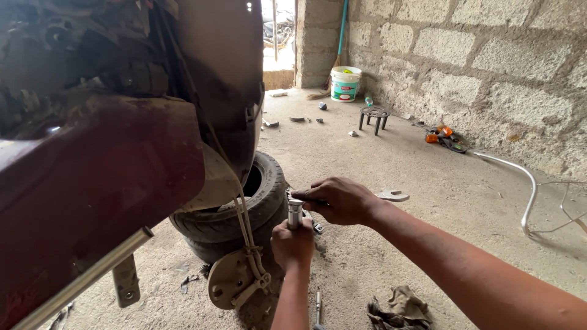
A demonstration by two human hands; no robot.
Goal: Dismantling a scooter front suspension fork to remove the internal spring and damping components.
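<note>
Head view of a workshop floor. We see the left hand (pixel 292 243) closed in a fist around a short upright metal cylinder (pixel 295 214), whose bright top stands clear above the knuckles, near the middle of the scene and just right of two stacked tyres (pixel 257 208). The right hand (pixel 339 199) comes in from the right, its fingers curled and pressing on the top of the cylinder; whether it grips a separate small tool there we cannot tell. Left of the hands a dark red vehicle body (pixel 104 171) fills the frame, with a cable running down to a tan round plate (pixel 231 280) hanging near the floor. A flat wrench (pixel 393 195) lies on the concrete just right of the right hand, and a crumpled rag (pixel 400 308) lies near, below the right forearm. Far off, by the block wall (pixel 489 67), stand a white and green bucket (pixel 345 83) and a small black stand (pixel 374 116); a bent metal tube (pixel 526 189) lies at right.
</note>
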